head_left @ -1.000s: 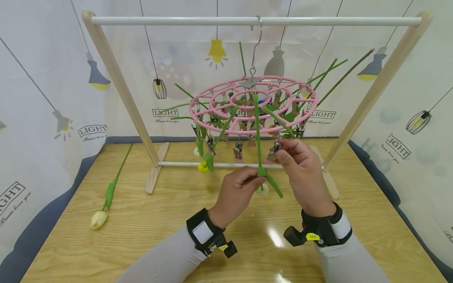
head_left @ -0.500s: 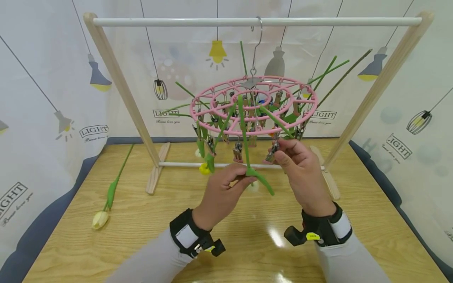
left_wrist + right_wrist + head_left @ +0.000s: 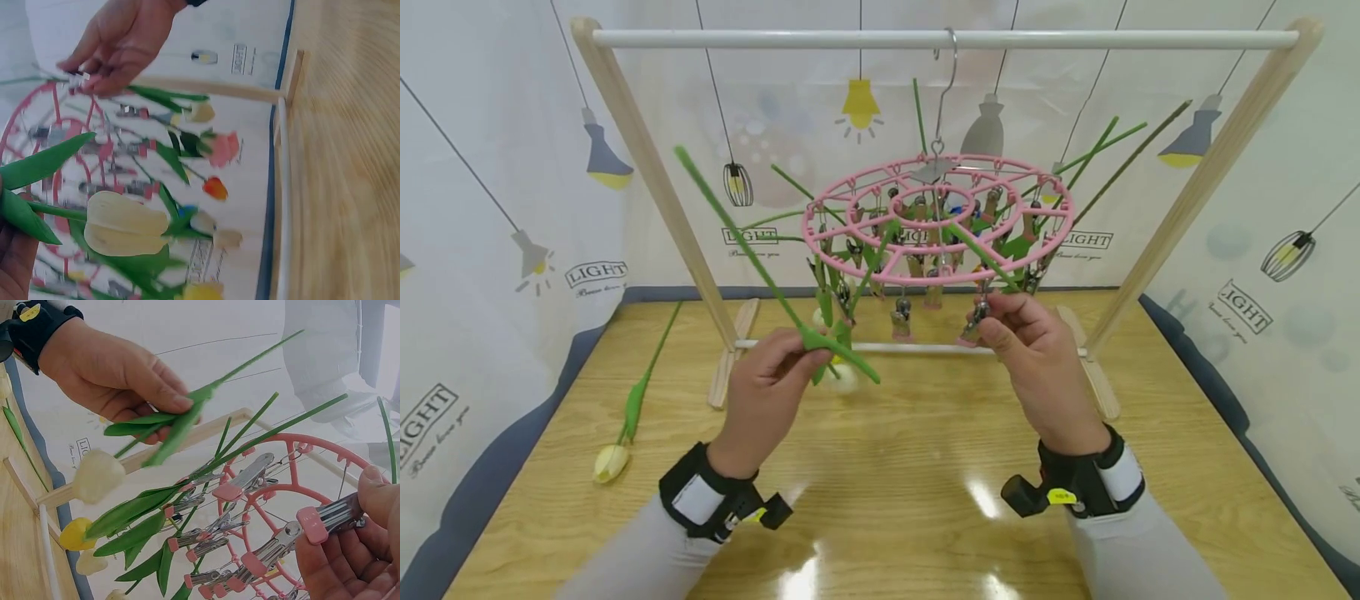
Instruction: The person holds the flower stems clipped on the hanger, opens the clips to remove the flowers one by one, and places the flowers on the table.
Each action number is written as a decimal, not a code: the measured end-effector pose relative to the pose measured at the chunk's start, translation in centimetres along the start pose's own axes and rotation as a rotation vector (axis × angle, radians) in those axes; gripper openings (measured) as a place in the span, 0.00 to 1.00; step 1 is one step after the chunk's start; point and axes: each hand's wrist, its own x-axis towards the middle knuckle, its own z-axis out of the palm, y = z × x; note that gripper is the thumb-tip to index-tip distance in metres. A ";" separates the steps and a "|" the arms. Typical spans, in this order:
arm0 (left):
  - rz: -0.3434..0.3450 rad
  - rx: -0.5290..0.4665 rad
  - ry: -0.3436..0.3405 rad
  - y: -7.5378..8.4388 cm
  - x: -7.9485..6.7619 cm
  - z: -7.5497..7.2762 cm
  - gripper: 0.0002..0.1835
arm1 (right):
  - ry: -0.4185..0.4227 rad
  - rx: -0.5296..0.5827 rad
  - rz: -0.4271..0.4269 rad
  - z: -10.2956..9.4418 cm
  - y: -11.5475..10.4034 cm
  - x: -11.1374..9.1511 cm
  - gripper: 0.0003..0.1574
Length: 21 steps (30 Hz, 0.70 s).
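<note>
My left hand [image 3: 760,392] pinches an artificial white tulip [image 3: 125,225] where its leaves meet the stem. The bloom hangs downward and the bare stem slants up to the left, apart from the hanger. My right hand [image 3: 1041,367] holds a metal clip [image 3: 331,519] with pink tips between thumb and fingers, under the front right rim of a round pink clip hanger [image 3: 917,281]. Nothing shows between that clip's tips. Several flowers hang heads down from other clips, among them a pink flower [image 3: 222,149], an orange-red one [image 3: 215,189] and a yellow one [image 3: 77,534].
The hanger's hook sits on the white top bar [image 3: 775,39] of a wooden rack [image 3: 647,179]. Another white tulip [image 3: 612,462] lies on the wooden table [image 3: 880,517] at the left. Green stems stick up and out around the hanger. A printed cloth [image 3: 475,167] stands behind.
My left hand has moved left with the tulip, away from the right hand, and its stem now leans left instead of standing near upright. The right hand has stayed at the same clip.
</note>
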 end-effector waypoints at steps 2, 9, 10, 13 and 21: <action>-0.058 0.038 0.027 -1.1 -0.5 -1.5 0.14 | -0.003 0.003 0.001 0.0 0.0 0.0 0.18; -0.253 0.191 0.125 -6.0 -1.9 -7.2 0.08 | -0.001 -0.002 0.007 -0.3 -0.1 -0.1 0.19; -0.277 0.222 0.138 -6.5 -2.1 -7.9 0.08 | 0.001 -0.003 0.007 -0.4 -0.1 -0.2 0.19; -0.360 0.286 0.178 -7.6 -2.8 -9.9 0.10 | 0.005 0.000 0.009 -0.5 -0.2 -0.2 0.19; -0.659 0.442 0.196 -8.9 -5.6 -14.5 0.19 | 0.001 0.008 -0.001 -0.3 -0.4 -0.1 0.18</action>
